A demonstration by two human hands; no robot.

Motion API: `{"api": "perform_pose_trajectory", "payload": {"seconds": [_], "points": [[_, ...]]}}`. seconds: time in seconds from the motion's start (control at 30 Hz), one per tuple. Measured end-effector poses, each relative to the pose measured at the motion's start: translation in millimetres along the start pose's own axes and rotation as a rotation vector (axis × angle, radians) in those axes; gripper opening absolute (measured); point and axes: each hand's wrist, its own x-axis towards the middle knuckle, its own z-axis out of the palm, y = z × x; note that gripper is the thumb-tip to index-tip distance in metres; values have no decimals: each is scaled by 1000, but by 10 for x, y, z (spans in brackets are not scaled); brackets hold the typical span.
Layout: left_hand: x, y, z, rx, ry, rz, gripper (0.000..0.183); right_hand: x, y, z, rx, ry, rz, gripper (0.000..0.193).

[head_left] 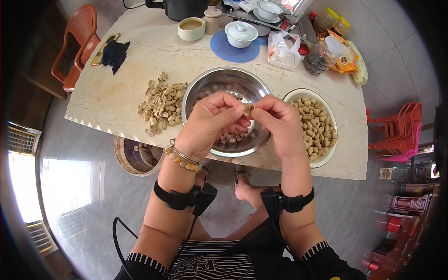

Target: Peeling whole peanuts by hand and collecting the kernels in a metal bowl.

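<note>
Between my two hands, over the steel bowl, is a cracked peanut shell (pixel 248 110). My left hand (pixel 215 116) pinches one side of it with thumb and forefinger, its other fingers curled below. On the other side my right hand (pixel 278 120) grips the shell between thumb and forefinger. The steel bowl (pixel 191 91) beneath holds reddish shelled peanuts (pixel 232 137), partly covered by my hands. Right of it stands a white bowl (pixel 334 122) full of unshelled peanuts (pixel 313 122). A heap of empty peanut shells (pixel 161 105) lies on the table to the left.
The marble-patterned table (pixel 121 88) carries a lidded white bowl (pixel 241 35) on a blue mat (pixel 219 51), a cup (pixel 191 30), a jar (pixel 321 58) and a plastic bag (pixel 283 51) at the back. A bucket (pixel 126 156) stands below the front edge. Red chairs (pixel 399 126) are stacked at right.
</note>
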Motion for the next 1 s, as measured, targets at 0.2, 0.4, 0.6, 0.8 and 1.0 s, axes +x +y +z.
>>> {"api": "perform_pose_trajectory", "payload": {"seconds": [0.2,0.4,0.6,0.8,1.0], "points": [[10,33,-14,-56,9,-32,13,7,38,28,116,45,101,13],[23,48,-14,-86,15,-44,17,8,44,19,140,28,141,17],[14,42,-27,-69,35,-31,16,18,68,40,112,25,125,16],[25,24,-29,-61,30,-18,16,22,78,34,79,41,128,17],[23,14,-44,-57,39,-21,18,27,83,57,76,40,130,16]]}}
